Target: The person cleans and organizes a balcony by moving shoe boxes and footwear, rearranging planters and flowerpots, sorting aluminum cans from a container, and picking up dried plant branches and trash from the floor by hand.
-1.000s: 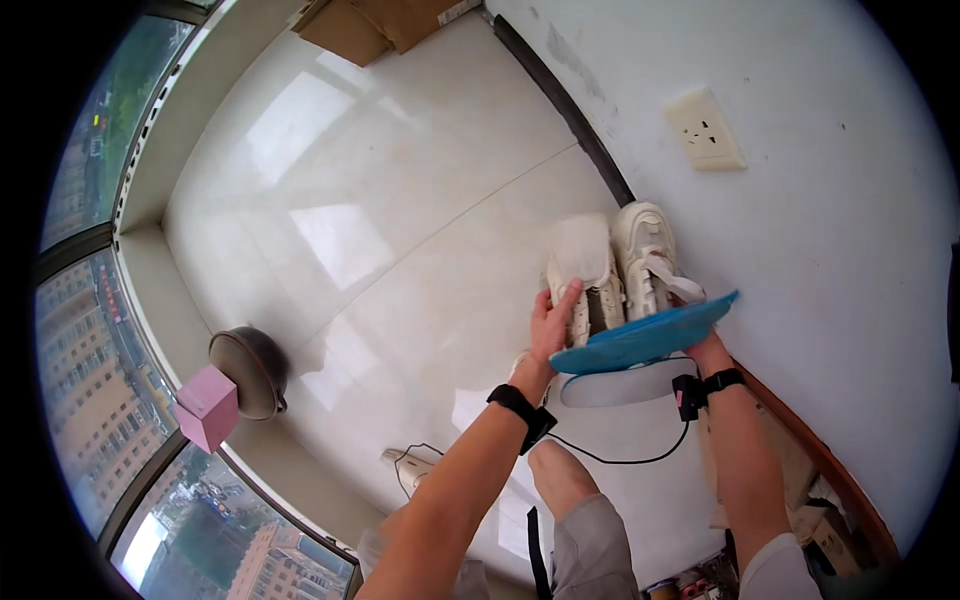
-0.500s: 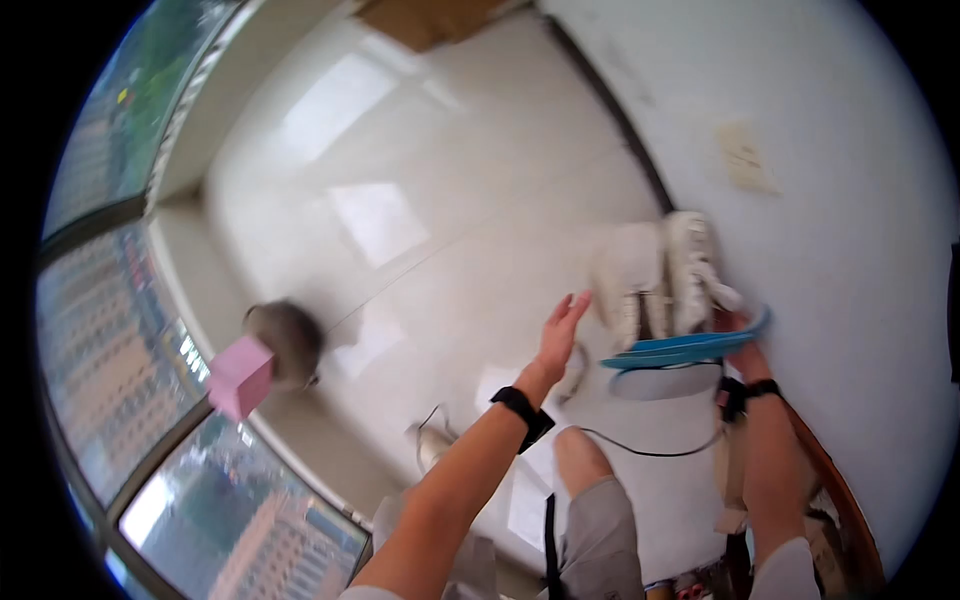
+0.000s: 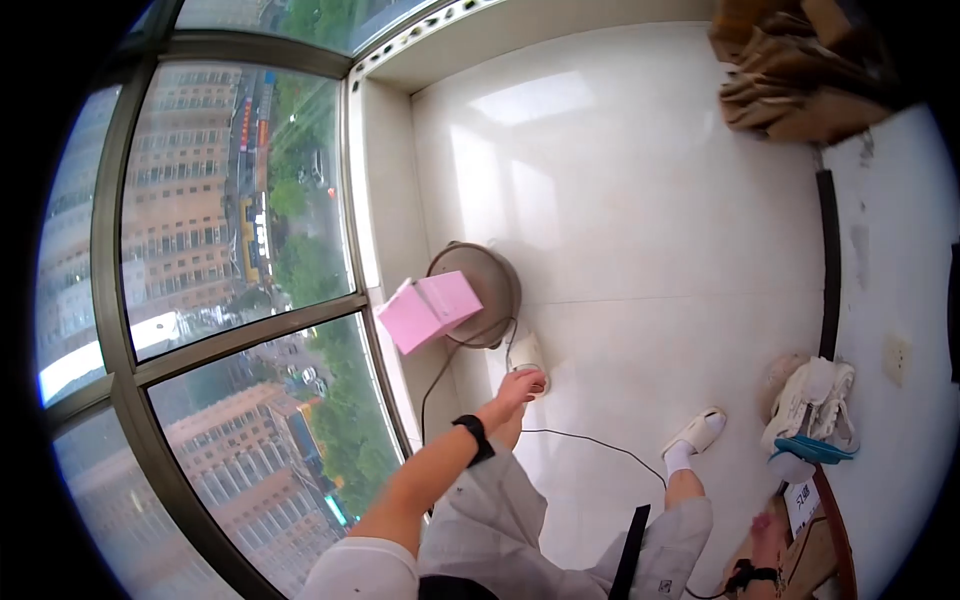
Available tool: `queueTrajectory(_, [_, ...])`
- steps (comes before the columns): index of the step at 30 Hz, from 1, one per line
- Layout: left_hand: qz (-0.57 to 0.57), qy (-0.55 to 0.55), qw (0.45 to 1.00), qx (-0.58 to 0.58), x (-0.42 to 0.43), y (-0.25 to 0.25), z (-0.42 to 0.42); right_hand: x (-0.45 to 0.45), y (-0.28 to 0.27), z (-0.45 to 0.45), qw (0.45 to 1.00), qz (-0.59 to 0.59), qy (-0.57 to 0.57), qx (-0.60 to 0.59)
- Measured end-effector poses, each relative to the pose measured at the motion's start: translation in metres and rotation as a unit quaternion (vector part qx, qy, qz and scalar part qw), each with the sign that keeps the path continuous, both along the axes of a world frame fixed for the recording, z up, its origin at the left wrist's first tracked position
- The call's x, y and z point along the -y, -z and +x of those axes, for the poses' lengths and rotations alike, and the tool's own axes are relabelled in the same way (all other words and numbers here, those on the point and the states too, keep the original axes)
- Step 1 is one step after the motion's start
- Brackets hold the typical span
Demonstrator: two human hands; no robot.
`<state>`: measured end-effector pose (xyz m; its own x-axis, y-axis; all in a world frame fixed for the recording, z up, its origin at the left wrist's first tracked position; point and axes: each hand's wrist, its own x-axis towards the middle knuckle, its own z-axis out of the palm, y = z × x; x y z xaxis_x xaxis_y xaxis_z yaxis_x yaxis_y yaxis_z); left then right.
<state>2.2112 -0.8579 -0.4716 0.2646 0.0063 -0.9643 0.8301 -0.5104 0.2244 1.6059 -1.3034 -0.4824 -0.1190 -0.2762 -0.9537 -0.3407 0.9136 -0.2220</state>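
Note:
My left hand (image 3: 522, 385) hangs over the floor above my slippered foot, with its fingers loosely bent and nothing visible in them. A black cord passes close by. At the lower right, my right hand (image 3: 766, 535) is low beside a brown-edged stand and is blurred, so its fingers cannot be made out. Above it, a blue curved object (image 3: 812, 450) leans at the front of white sneakers (image 3: 812, 400) along the wall. My other foot wears a cream slipper (image 3: 700, 431) over a white sock.
A pink box (image 3: 430, 310) sits over a round brown-grey container (image 3: 500, 290) by the window ledge. Crumpled brown cardboard (image 3: 800, 80) lies at the upper right. A black cord (image 3: 600, 440) crosses the tiled floor near my feet. A wall socket (image 3: 896, 358) is at the right.
The view has swung towards the window. My right hand has come away from the blue object, which now rests by the sneakers. My left hand has moved away from the shoes, towards the window side.

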Motion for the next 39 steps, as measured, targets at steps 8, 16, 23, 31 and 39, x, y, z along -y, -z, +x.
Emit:
queueTrajectory(8, [0.001,-0.098,0.993,-0.060,-0.207,-0.044,0.102,-0.206,-0.022,0.448,0.907,-0.057,-0.402,0.111])
queueTrajectory(16, [-0.004,-0.448,0.893,0.037,-0.295,-0.011,0.157,-0.343,0.009,0.687,0.825,-0.021,-0.535,0.182])
queueTrajectory(23, [-0.081,-0.414,0.906,0.027,-0.283,0.070,0.202,-0.387,0.099,0.763,0.812,-0.007,-0.560,0.163])
queueTrajectory(31, [-0.003,-0.423,0.905,0.044,-0.258,0.107,0.222,-0.398,0.103,0.791,0.847,0.079,-0.480,0.215])
queueTrajectory(39, [-0.083,-0.358,0.930,0.032,-0.229,0.101,0.240,-0.422,0.137,0.775,0.821,-0.058,-0.542,0.167])
